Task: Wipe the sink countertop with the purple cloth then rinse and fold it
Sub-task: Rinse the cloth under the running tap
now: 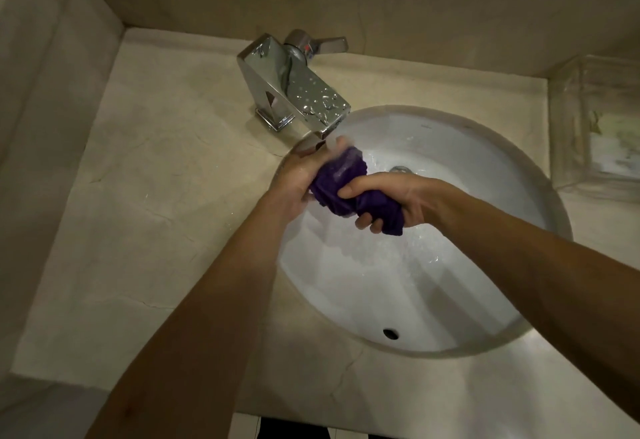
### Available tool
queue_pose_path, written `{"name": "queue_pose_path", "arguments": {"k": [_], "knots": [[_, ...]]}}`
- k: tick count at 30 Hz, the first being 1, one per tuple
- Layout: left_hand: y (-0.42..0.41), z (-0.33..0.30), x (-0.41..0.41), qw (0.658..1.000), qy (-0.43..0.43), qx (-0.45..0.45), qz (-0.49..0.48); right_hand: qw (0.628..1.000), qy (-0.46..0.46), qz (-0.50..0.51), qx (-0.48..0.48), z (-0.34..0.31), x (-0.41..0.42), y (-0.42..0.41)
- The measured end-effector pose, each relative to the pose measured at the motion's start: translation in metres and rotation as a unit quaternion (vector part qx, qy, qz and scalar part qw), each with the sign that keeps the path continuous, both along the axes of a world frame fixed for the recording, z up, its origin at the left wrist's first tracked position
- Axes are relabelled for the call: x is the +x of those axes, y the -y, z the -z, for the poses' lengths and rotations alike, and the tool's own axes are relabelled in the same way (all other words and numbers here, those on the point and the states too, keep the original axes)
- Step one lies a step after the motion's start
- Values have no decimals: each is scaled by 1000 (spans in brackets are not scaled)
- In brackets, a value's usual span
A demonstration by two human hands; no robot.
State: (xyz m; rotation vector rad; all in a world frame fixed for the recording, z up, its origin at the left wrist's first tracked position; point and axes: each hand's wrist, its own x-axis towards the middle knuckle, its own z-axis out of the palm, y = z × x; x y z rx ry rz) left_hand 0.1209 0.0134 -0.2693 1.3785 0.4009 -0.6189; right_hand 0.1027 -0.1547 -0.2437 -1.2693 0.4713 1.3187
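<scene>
We held the purple cloth (349, 196) bunched into a thick roll above the white sink basin (398, 286), just below the spout of the chrome faucet (294, 92). Its long axis ran on a slant, from the upper left end under the spout down to the lower right end near the middle of the basin. The upper end pointed toward the faucet; the lower end hung past our fingers as a short loose flap.

The cloth looked dark violet, wet and heavily creased, with ruffled folds bulging between our two hands. Near the spout it turned pale and blurred where water ran over it.

Our left hand (298, 178) gripped the upper end, its fingers curled round the fabric and partly hidden behind it. Our right hand (391, 196) clamped the lower end, thumb on top and fingers wrapped underneath, tips showing below the roll. The two hands sat close together, with only a short bulge of cloth between them.

Water droplets beaded on the faucet's flat top, and the basin surface glistened with running water around the drain (400, 169). The beige stone countertop (156, 196) surrounded the basin. A clear, boxy container (595, 123) stood on the counter at the far right, well apart from the cloth.
</scene>
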Motion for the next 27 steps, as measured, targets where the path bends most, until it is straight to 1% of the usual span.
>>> {"name": "queue_pose_path", "arguments": {"k": [2, 3, 5, 7, 10, 13, 15, 17, 19, 20, 22, 23, 25, 27], "knots": [[5, -4, -2, 1000, -11, -18, -16, 999, -31, 2, 29, 3, 2, 1], [8, -7, -3, 1000, -8, -4, -9, 999, -39, 4, 31, 5, 3, 1], [16, -11, -3, 998, 16, 53, -2, 999, -43, 2, 26, 7, 4, -3], [21, -9, 0, 994, 17, 102, -34, 1000, -24, -6, 12, 9, 5, -9], [27, -1, 6, 990, -8, 128, -62, 997, 54, -29, -45, 14, 3, -16], [28, 10, 6, 984, -49, 149, -89, 980, 147, -46, -128, 20, -1, -24], [30, 20, 5, 978, -52, 172, -109, 959, 209, -55, -183, 26, -3, -29], [31, 24, 5, 971, -41, 199, -122, 927, 276, -81, -240, 34, -6, -35], [32, 25, 5, 968, -38, 216, -122, 900, 312, -92, -292, 39, -9, -42], [32, 24, 5, 967, -38, 223, -118, 897, 312, -87, -300, 39, -10, -44], [31, 16, 2, 968, -40, 223, -107, 906, 295, -75, -294, 40, -11, -43], [31, 12, 1, 970, -39, 219, -99, 916, 280, -60, -281, 39, -12, -41], [30, 3, 0, 975, -39, 206, -66, 947, 232, -11, -224, 36, -15, -35], [28, -1, 2, 985, -45, 162, -40, 963, 197, 30, -181, 29, -17, -29]]}}
